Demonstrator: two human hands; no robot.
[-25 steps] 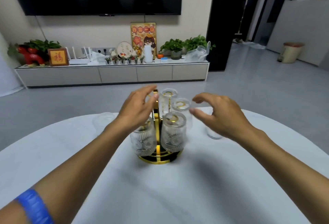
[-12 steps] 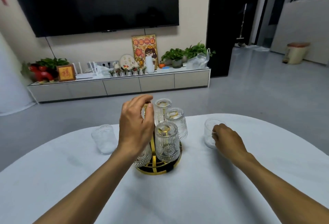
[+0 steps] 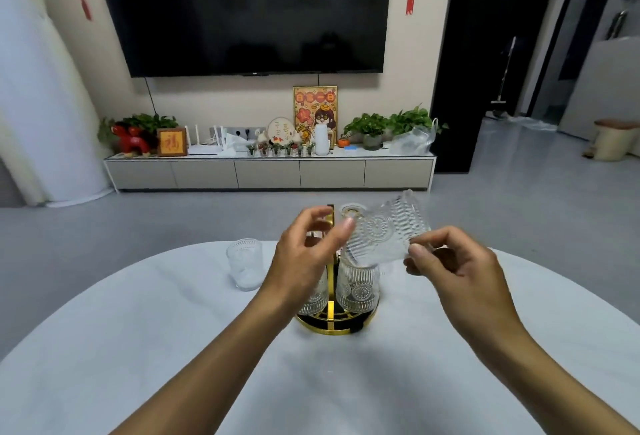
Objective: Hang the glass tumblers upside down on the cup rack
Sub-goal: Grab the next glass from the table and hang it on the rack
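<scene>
A gold cup rack (image 3: 332, 329) stands mid-table with patterned glass tumblers upside down on its pegs, one at the front right (image 3: 356, 285), one at the front left (image 3: 313, 299) and one behind (image 3: 351, 209). My right hand (image 3: 457, 268) pinches another tumbler (image 3: 384, 230) by its edge, and holds it tilted on its side in the air above the rack. My left hand (image 3: 304, 254) hovers at the rack's top post with its fingers apart, and its thumb tip touches the tilted tumbler's left side. One more tumbler (image 3: 244, 265) stands upright on the table to the left.
The white oval table (image 3: 173, 348) spreads toward me below my arms. Beyond its far edge lie grey floor, a low TV cabinet (image 3: 270, 173) with plants and ornaments, and a wall-mounted screen.
My right hand has lifted the tumbler from the table at the right, up and left above the rack, and tipped it over. My left hand has let go of the rack's top.
</scene>
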